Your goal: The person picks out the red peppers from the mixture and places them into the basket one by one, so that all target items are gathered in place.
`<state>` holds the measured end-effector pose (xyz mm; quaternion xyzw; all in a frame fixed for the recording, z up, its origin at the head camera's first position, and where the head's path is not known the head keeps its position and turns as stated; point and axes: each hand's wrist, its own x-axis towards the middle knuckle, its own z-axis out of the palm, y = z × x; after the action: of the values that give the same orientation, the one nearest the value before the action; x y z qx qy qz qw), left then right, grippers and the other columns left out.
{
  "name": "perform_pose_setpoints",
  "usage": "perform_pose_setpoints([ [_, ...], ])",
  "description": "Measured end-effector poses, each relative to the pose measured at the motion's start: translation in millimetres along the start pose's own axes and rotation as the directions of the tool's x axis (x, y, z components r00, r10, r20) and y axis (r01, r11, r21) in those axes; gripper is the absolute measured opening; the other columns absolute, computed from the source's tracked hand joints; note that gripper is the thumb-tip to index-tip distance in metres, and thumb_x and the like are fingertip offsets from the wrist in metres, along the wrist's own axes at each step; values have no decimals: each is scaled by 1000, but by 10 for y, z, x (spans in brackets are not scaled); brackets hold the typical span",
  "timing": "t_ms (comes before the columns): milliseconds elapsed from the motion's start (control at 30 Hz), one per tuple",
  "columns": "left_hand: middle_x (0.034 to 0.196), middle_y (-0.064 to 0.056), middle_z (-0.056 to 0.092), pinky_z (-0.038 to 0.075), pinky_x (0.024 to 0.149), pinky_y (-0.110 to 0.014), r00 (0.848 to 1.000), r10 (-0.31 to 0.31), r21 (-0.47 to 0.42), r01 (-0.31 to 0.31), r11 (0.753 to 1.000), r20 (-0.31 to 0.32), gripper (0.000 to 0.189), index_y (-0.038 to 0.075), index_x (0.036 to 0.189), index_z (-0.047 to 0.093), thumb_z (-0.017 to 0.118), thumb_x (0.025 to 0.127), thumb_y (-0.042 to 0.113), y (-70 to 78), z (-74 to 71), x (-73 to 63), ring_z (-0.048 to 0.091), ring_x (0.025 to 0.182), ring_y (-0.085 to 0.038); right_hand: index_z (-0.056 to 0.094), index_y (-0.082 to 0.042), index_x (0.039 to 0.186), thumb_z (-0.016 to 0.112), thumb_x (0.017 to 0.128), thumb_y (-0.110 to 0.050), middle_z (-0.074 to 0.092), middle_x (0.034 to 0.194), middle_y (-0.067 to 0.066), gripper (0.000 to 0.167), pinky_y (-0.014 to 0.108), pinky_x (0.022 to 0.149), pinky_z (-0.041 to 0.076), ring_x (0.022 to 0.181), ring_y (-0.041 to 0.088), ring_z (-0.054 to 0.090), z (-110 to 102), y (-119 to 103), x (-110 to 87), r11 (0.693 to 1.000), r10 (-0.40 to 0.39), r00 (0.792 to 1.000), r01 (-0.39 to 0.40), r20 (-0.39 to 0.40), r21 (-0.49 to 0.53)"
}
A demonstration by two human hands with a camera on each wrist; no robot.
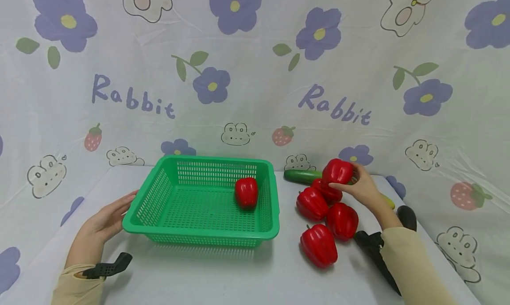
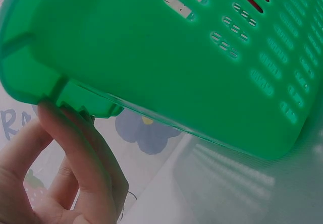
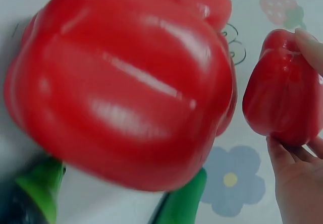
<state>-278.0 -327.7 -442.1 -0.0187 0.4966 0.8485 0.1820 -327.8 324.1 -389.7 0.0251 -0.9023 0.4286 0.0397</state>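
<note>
Plainly touching the rectangular green plastic basket with extended fingers of the left hand. Pinching, right of the basket, a glossy red bell pepper with the right hand; probably light, firm, slippery, best gripped across its sides.

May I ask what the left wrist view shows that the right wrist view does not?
Only the left wrist view shows the green basket and the left hand touching it. Only the right wrist view shows the right hand holding a red pepper, loose red peppers, the cucumber and the eggplant. Both show something red and a purple flower printed on the cloth.
</note>
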Motion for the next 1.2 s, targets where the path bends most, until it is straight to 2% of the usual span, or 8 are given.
perform_pose_setpoints([
  [567, 110, 11, 72, 59, 83, -25, 1000, 6, 20, -6, 1000, 17, 32, 26, 108, 74, 44, 104, 14, 3, -8, 10, 69, 99, -8, 13, -7, 155, 78, 83, -31, 29, 155, 24, 100, 58, 113, 35, 144, 45, 28, 262, -219, 120, 996, -59, 998, 57, 22, 71],
  [867, 110, 12, 71, 59, 83, -24, 1000, 9, 41, -9, 999, 15, 32, 27, 108, 74, 45, 104, 15, 0, -1, 17, 68, 99, -7, 15, -10, 154, 78, 83, -29, 28, 156, 20, 97, 57, 110, 39, 145, 42, 28, 419, -314, 205, 990, -87, 995, 81, 46, 118],
  [1200, 110, 11, 72, 59, 84, -25, 1000, -5, 18, 5, 1000, 18, 32, 26, 108, 74, 45, 104, 15, 1, -3, 23, 69, 100, -7, 17, -12, 154, 79, 81, -33, 30, 156, 17, 99, 56, 113, 37, 146, 40, 28, 591, -559, 213, 990, -97, 993, 89, 66, 112],
])
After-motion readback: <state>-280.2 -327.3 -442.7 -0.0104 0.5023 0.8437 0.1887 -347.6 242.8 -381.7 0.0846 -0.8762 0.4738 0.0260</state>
